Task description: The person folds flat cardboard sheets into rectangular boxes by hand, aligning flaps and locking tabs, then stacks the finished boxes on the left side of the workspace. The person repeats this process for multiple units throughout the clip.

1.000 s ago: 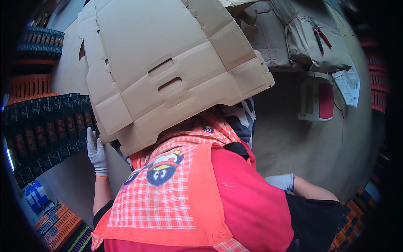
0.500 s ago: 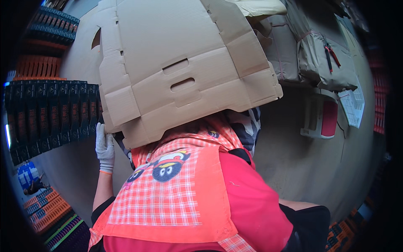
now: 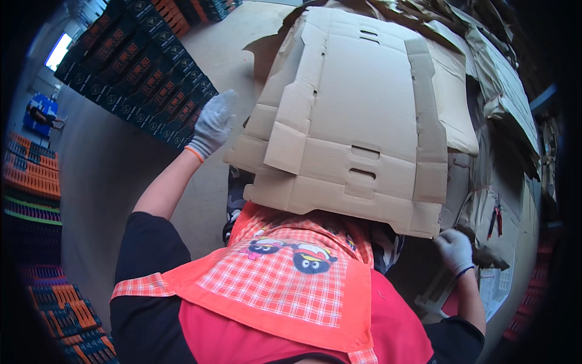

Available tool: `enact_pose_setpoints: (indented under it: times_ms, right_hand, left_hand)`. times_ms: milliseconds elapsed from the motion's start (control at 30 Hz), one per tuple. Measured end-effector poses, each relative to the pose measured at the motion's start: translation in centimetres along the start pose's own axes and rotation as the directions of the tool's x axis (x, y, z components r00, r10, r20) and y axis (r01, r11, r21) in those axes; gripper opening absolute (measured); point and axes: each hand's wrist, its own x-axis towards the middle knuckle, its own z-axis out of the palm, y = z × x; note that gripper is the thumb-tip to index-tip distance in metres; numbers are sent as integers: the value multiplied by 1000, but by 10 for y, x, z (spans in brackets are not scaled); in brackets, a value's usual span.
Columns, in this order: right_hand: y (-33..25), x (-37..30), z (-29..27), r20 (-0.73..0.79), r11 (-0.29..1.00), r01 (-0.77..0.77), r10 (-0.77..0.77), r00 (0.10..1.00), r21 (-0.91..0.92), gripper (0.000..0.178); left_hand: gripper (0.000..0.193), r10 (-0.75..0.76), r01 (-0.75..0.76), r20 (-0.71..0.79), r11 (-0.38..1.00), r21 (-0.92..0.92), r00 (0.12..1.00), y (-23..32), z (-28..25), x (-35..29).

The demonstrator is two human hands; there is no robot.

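Observation:
In front of my body lies a flat brown cardboard box blank point(image 3: 370, 103), with creased side flaps partly raised and several slots cut through it. More cardboard shows beneath its left edge. My left hand point(image 3: 215, 121), in a light knit glove, is raised left of the blank, its fingers stretched out and apart from the cardboard. At the blank's near right corner is my gloved right hand point(image 3: 454, 250), with fingers curled against that corner; the fingertips are partly hidden.
A row of dark printed boxes point(image 3: 145, 79) stands at the left. Wrapped cardboard bundles point(image 3: 503, 91) are piled at the right, with red-handled pliers point(image 3: 495, 221) on one. A white plastic crate point(image 3: 494, 285) sits lower right. Orange and dark stacks point(image 3: 36, 164) and a distant person point(image 3: 42, 115) are far left.
The view has swung left, so the cardboard sits farther right. My left hand has risen away from the blank's near left corner. My right hand has come into view at the near right corner.

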Motion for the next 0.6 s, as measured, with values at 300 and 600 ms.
enact_pose_setpoints:
  times_ms: [300,600]
  right_hand:
    - [-41,153,-43,45,303,734,-910,412,-608,44]
    - [-114,180,-49,-672,615,728,-403,621,304,14]
  left_hand:
    - [79,517,-501,571,841,-203,638,65,47,100]
    - [31,144,31,327,879,-475,934,118,19,160]
